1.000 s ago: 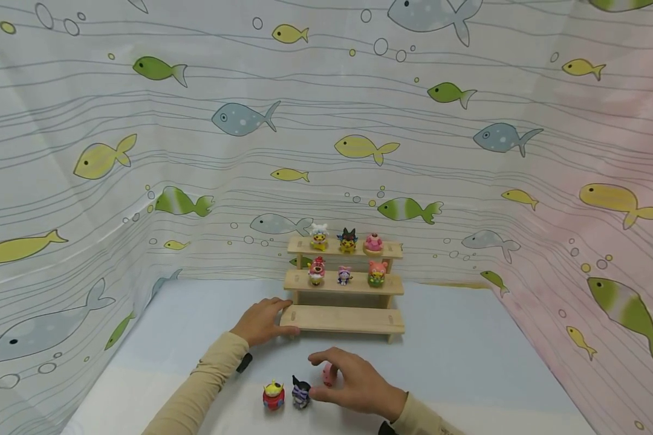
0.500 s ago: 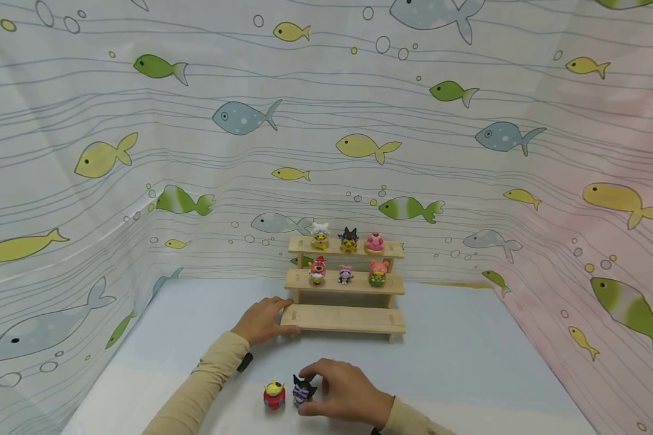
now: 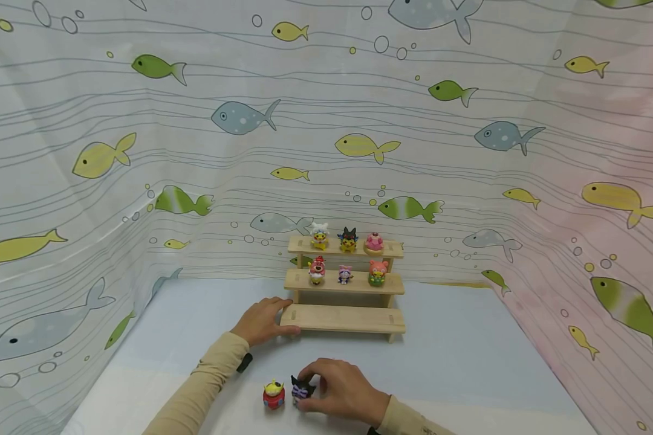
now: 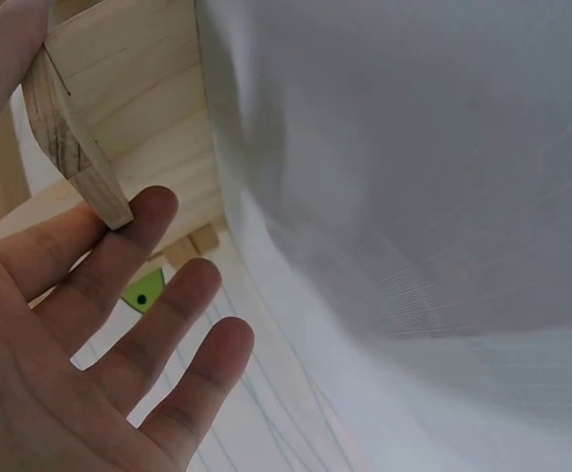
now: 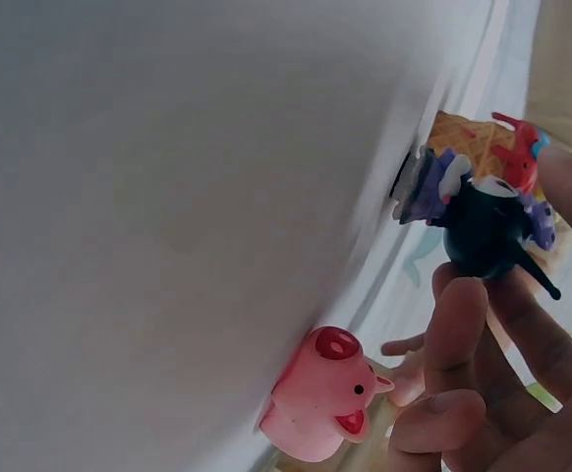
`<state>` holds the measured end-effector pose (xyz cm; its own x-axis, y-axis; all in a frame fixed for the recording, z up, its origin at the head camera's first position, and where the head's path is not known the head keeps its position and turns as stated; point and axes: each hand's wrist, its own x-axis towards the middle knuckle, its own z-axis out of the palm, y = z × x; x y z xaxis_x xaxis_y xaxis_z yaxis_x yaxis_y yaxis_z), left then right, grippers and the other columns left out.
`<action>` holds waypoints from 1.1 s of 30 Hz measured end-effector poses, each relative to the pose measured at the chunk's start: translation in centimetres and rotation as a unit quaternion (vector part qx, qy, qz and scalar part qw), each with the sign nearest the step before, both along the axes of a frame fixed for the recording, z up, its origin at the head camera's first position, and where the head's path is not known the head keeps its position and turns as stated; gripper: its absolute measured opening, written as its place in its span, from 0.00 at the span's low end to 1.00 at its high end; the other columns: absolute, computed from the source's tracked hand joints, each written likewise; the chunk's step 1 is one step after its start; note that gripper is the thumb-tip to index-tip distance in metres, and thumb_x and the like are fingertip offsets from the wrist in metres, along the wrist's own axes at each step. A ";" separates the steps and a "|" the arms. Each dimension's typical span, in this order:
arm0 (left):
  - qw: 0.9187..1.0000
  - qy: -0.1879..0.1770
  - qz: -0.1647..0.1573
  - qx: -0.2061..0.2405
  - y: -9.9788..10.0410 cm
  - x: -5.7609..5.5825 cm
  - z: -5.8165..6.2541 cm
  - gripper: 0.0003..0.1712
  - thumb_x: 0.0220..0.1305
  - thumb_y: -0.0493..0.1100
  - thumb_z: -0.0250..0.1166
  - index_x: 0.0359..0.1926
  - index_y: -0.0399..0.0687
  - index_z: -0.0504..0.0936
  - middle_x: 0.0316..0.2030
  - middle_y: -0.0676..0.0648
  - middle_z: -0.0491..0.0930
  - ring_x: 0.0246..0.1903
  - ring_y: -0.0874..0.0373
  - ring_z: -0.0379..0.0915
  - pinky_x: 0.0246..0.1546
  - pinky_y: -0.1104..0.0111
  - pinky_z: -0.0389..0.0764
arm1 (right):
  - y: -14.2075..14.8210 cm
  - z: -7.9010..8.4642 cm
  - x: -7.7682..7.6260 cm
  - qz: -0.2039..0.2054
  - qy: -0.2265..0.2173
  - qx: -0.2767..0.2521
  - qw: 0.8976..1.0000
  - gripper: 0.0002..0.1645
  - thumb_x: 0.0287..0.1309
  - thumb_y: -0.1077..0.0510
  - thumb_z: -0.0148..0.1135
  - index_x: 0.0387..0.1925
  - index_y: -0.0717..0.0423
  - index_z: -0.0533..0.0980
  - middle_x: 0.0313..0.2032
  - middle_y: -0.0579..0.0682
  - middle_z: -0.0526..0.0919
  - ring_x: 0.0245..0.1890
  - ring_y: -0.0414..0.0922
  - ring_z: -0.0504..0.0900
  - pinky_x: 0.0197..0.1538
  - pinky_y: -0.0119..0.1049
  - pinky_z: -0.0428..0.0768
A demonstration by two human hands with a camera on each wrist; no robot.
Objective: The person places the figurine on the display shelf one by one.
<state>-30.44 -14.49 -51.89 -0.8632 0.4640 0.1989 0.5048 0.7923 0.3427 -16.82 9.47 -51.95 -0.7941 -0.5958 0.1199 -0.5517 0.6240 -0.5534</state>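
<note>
In the head view my left hand (image 3: 263,323) holds the left end of the lowest step of a wooden tiered display stand (image 3: 340,317). The left wrist view shows the board's end (image 4: 70,147) between thumb and fingers. My right hand (image 3: 348,393) pinches a small figurine with a black horned hood and purple bow (image 3: 302,389), thumb on one side and fingers on the other. Its dark round head (image 5: 483,241) shows in the right wrist view, base close to the table. Beside it is a pink pig figurine (image 5: 315,398), hidden behind my right hand in the head view.
A red figurine with a yellow head (image 3: 274,396) stands just left of the pinched one. Several figurines, such as a pink one (image 3: 374,243) and a small purple one (image 3: 344,275), stand on the upper two steps. A fish-print curtain (image 3: 326,109) surrounds the table (image 3: 457,362).
My right hand has moved left from near the pink pig figurine to the black-hooded figurine and taken hold of it. The left hand stays on the stand.
</note>
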 end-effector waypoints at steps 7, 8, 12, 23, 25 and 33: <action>1.000 0.001 -0.003 0.003 -0.1 0.2 0.1 0.48 0.53 0.72 0.71 0.64 0.44 0.79 0.60 0.39 0.79 0.58 0.42 0.75 0.57 0.45 0.77 | -0.1 -0.3 -0.2 0.001 0.010 0.001 1.000 0.24 0.55 0.31 0.71 0.50 0.34 0.82 0.42 0.26 0.81 0.29 0.25 0.73 0.30 0.23 0.73; 1.000 0.000 -0.002 0.004 -0.1 0.2 0.1 0.48 0.53 0.72 0.71 0.64 0.44 0.79 0.60 0.39 0.79 0.58 0.42 0.75 0.57 0.45 0.77 | -0.1 -0.2 -0.2 0.002 0.012 0.001 1.000 0.24 0.55 0.31 0.71 0.50 0.34 0.83 0.42 0.26 0.81 0.28 0.25 0.73 0.30 0.23 0.73; 1.000 -0.001 0.001 0.005 -0.1 0.3 0.2 0.48 0.53 0.72 0.72 0.64 0.45 0.79 0.60 0.39 0.79 0.59 0.42 0.75 0.57 0.45 0.76 | 0.0 -0.1 -0.2 0.004 0.028 -0.005 1.000 0.23 0.56 0.33 0.71 0.50 0.34 0.84 0.40 0.26 0.81 0.26 0.26 0.72 0.28 0.23 0.72; 1.000 -0.003 0.003 0.004 0.0 0.4 0.2 0.47 0.53 0.71 0.72 0.65 0.45 0.79 0.60 0.39 0.78 0.59 0.41 0.75 0.58 0.45 0.76 | 0.1 -0.3 -0.3 0.013 0.050 -0.021 0.998 0.20 0.59 0.36 0.71 0.51 0.34 0.85 0.38 0.27 0.82 0.26 0.26 0.73 0.27 0.22 0.70; 1.000 -0.005 0.004 0.004 0.0 0.4 0.2 0.47 0.53 0.72 0.72 0.65 0.45 0.79 0.61 0.39 0.78 0.59 0.41 0.75 0.58 0.45 0.76 | 0.1 -0.3 -0.3 0.016 0.055 -0.023 0.998 0.20 0.59 0.37 0.71 0.51 0.34 0.85 0.38 0.27 0.82 0.26 0.26 0.72 0.26 0.21 0.70; 1.000 -0.003 0.004 0.007 0.0 0.3 0.1 0.48 0.54 0.72 0.71 0.65 0.45 0.79 0.61 0.39 0.78 0.59 0.41 0.75 0.58 0.45 0.76 | 0.3 -0.2 -0.7 0.020 0.072 -0.045 0.996 0.19 0.61 0.37 0.70 0.51 0.35 0.85 0.38 0.27 0.81 0.25 0.26 0.72 0.25 0.21 0.70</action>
<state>-30.10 -14.50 -51.83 -0.8679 0.4551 0.1991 0.4967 0.7914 0.3563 -17.57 9.78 -52.17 -0.7410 -0.6080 0.2852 -0.6525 0.5513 -0.5199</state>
